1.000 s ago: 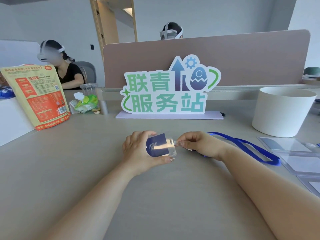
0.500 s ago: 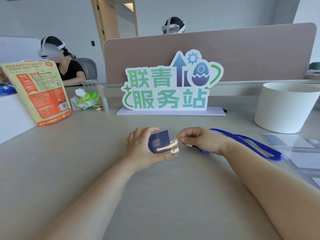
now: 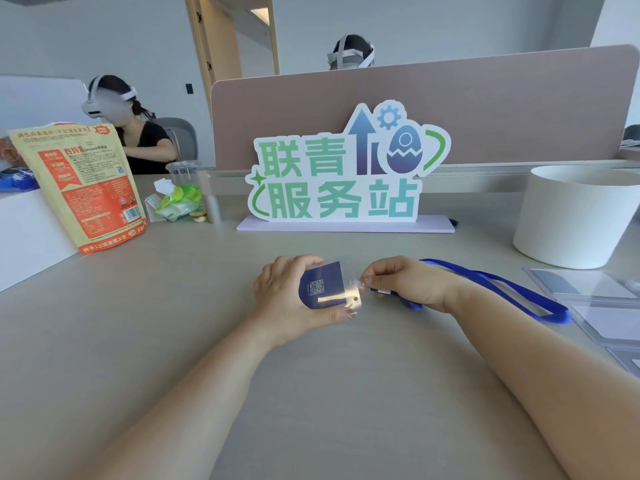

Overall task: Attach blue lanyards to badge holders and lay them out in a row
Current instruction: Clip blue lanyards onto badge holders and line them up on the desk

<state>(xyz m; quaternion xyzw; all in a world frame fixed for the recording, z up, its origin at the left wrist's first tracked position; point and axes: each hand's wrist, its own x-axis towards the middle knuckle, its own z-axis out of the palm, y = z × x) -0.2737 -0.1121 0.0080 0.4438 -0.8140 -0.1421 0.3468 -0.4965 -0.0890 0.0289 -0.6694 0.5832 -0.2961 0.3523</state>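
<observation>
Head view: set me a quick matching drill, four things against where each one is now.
1 badge holder
2 blue lanyard
3 white tub
4 orange pouch

A standing at the far left
B gripped in the left hand
C standing on the table at the far right
D trailing right from the right hand

Pairs: 1-B, 2-D, 3-C, 4-A.

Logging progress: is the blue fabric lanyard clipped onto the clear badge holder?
Cannot tell: right hand covers the lanyard clip at the holder's edge.
</observation>
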